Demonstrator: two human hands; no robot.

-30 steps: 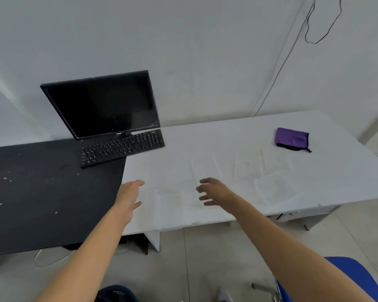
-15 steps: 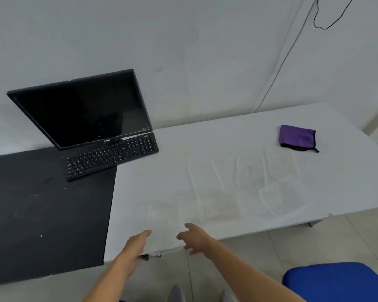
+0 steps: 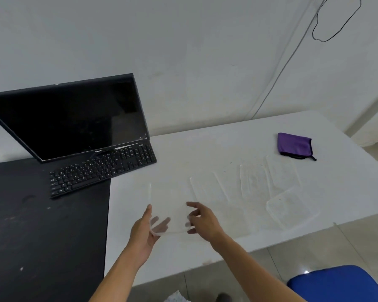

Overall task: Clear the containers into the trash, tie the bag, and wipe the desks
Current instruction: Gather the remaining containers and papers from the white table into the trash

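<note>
Black desk (image 3: 42, 236) abuts white desk (image 3: 205, 149) along a straight seam. The keyboard (image 3: 100, 168) overhangs that seam, with the monitor (image 3: 74, 118) at its 11 o'clock. Left hand (image 3: 143, 234) grips the left edge of a clear container (image 3: 169, 203), thumb above, fingers beneath. Right hand (image 3: 204, 223) pinches its right edge. The container is near the white desk's front edge. Further clear containers (image 3: 290, 207) lie at its 3 o'clock and a purple cloth (image 3: 294, 147) at 2 o'clock, with bare surface behind them
</note>
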